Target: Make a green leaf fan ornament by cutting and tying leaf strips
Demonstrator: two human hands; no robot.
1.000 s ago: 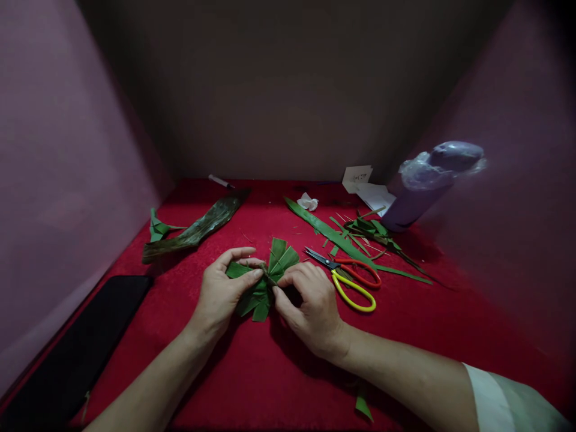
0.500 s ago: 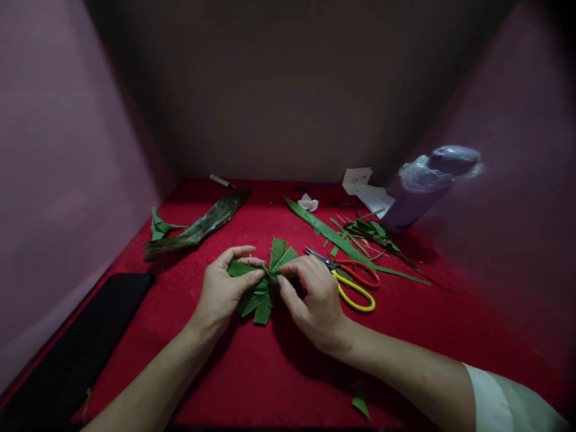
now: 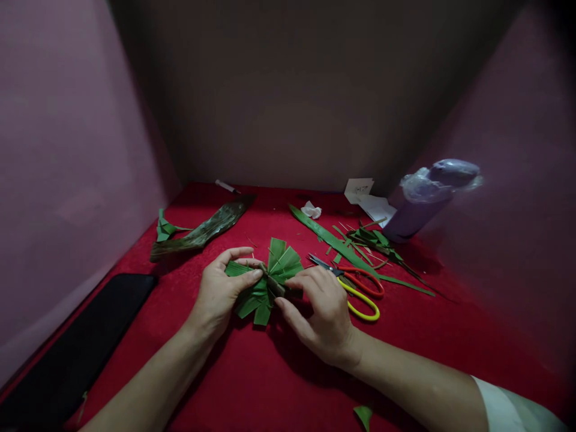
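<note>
My left hand (image 3: 218,294) pinches a fan-shaped piece of folded green leaf (image 3: 279,257) between thumb and fingers. Its trimmed leaf blades spread out around a darker, twisted centre. On the other side of the leaf piece, my right hand (image 3: 324,318) has thumb and forefinger apart, close to that centre; whether the fingertips touch it is hard to tell. Just beyond the right hand lie scissors (image 3: 360,282) with one red and one yellow handle, their blades partly spread. The right hand covers part of them.
A long green leaf (image 3: 330,237) and leaf scraps (image 3: 375,240) lie beyond the scissors. A dark leaf (image 3: 204,231), a small folded leaf piece (image 3: 165,228) and a syringe (image 3: 227,186) are at left. A black case (image 3: 90,342), crumpled tissue (image 3: 311,209), white card (image 3: 359,189) and plastic-topped purple container (image 3: 416,213) stand around.
My right thumb and forefinger have parted and drawn back slightly from the leaf's centre, exposing its dark twisted middle. The left hand keeps its grip. The view has shifted slightly.
</note>
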